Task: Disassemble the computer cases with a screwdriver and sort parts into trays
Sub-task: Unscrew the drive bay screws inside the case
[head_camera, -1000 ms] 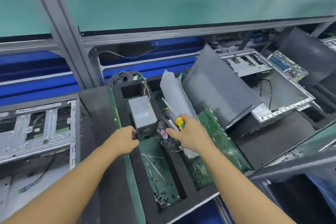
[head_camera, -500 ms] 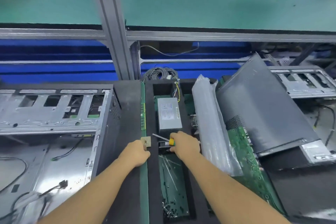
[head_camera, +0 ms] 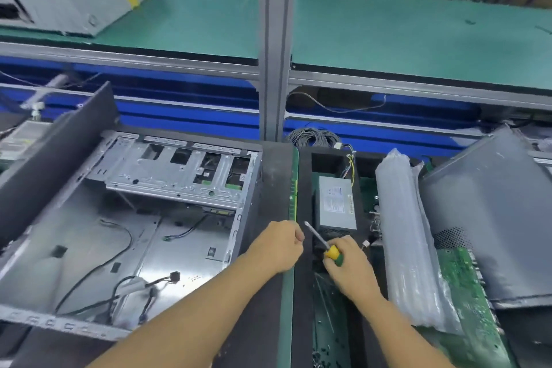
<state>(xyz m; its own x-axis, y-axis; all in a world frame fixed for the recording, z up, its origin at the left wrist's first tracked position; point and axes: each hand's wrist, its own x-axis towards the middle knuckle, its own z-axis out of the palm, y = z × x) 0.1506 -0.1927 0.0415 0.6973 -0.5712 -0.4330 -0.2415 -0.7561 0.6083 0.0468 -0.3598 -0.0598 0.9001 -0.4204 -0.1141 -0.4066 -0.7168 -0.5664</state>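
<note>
Flanking the work area, a grey upright post (head_camera: 273, 39) rises behind the black foam tray (head_camera: 304, 182), with a green-matted upper shelf (head_camera: 388, 33) spanning the rear. A coil of grey cable (head_camera: 313, 137) lies at the tray's far end. A grey power supply (head_camera: 336, 203) sits in a tray compartment, a plastic-wrapped bundle (head_camera: 409, 233) lies lengthwise just to its right, and a dark side panel (head_camera: 493, 218) leans beyond that, overlapping a green circuit board (head_camera: 466, 293). Loose black screws (head_camera: 328, 358) gather in the near compartment. A second dark panel (head_camera: 53, 152) stands tilted along the far left.

The computer case (head_camera: 134, 233) lies open on the worktop left of the tray, its bare metal floor exposed, a perforated drive cage across its far end and loose black leads trailing inside.

The left grip (head_camera: 277, 245) is balled into a fist beside the case's right wall; whether it contains anything cannot be determined. The right grip (head_camera: 349, 269) is wrapped around the yellow-and-green handle of the screwdriver (head_camera: 321, 240), whose shaft angles up and left over the tray, just in front of the power supply.
</note>
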